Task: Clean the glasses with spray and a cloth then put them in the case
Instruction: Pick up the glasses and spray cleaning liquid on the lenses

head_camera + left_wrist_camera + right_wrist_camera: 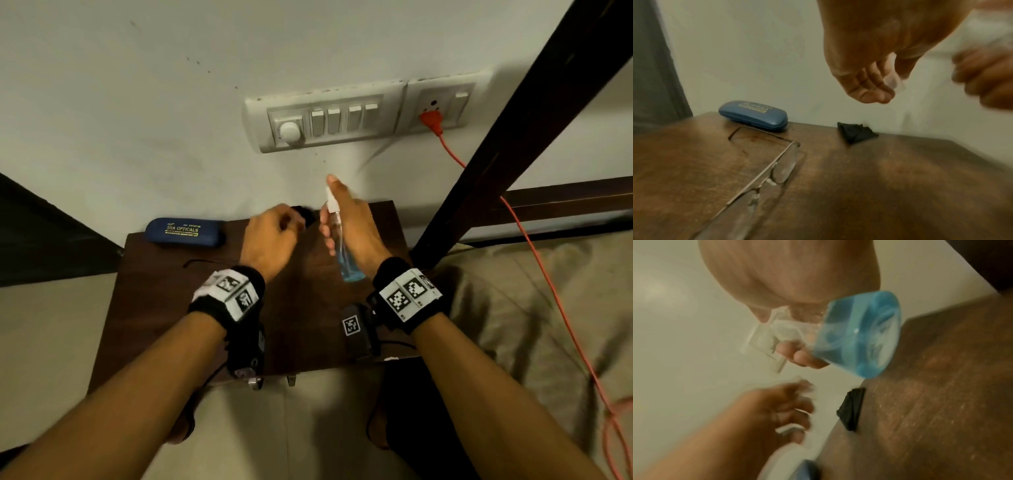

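Observation:
My right hand (pixel 330 222) grips a clear spray bottle (pixel 342 250) with blue liquid, held tilted above the brown table (pixel 164 308), nozzle toward the wall. From the right wrist the bottle's base (pixel 857 340) fills the view. My left hand (pixel 289 222) hovers just left of the nozzle and pinches a small clear cap (pixel 895 82). The thin-framed glasses (pixel 781 170) lie unfolded on the table under my left wrist. A folded black cloth (pixel 856 132) lies at the table's back edge. The blue case (pixel 185 232) lies shut at the back left.
The table stands against a white wall with a switch panel (pixel 325 120) and an orange plug and cord (pixel 479 178). A dark bed post (pixel 496 154) rises at the right beside grey bedding (pixel 531 308). Pale floor lies left of the table.

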